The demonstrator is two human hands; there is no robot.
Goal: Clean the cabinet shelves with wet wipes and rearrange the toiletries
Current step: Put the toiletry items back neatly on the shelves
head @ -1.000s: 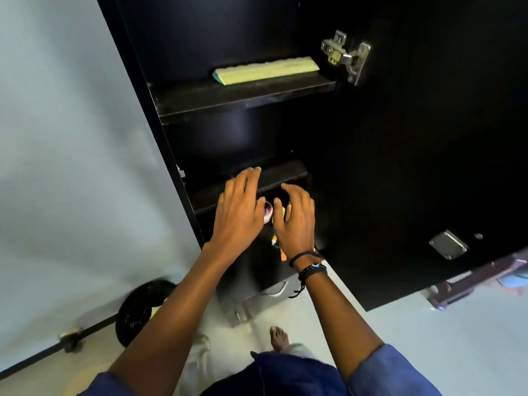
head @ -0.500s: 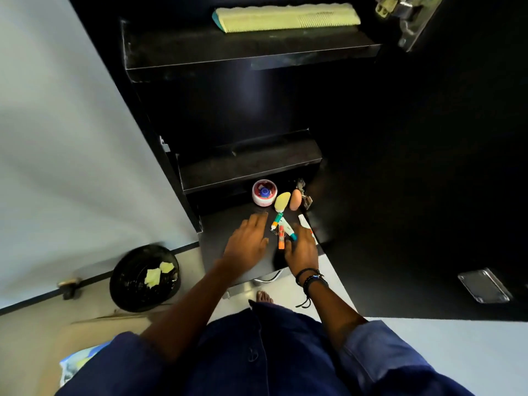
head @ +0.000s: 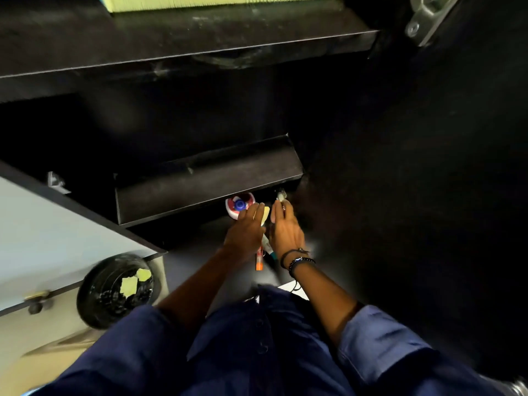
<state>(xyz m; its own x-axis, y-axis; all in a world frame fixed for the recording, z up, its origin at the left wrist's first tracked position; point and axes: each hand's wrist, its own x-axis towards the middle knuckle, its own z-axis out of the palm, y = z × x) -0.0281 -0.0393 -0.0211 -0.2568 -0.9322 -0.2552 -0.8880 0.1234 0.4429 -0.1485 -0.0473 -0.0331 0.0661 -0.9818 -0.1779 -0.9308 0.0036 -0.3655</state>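
Both hands are reaching deeper onto the bottom shelf [head: 194, 261] than half a second ago. The left hand [head: 245, 230] is lying flat, fingers straight, beside the red-and-white tub [head: 240, 203]. Whether the right hand [head: 286, 234] is gripping anything is unclear. Between the wrists, the orange tube [head: 259, 260] is lying with its long axis running front to back.

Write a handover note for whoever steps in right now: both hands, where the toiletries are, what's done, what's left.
Left hand: open, fingers over the pale yellow item. Right hand: fingertips at a small metal piece; grip unclear.
Bottom shelf: round red-and-white container, orange tube between the wrists. Yellow-green pack on the top shelf.
Done: yellow scraps in the bin.
Left: arrange toiletries; shelf wiping cannot be judged.
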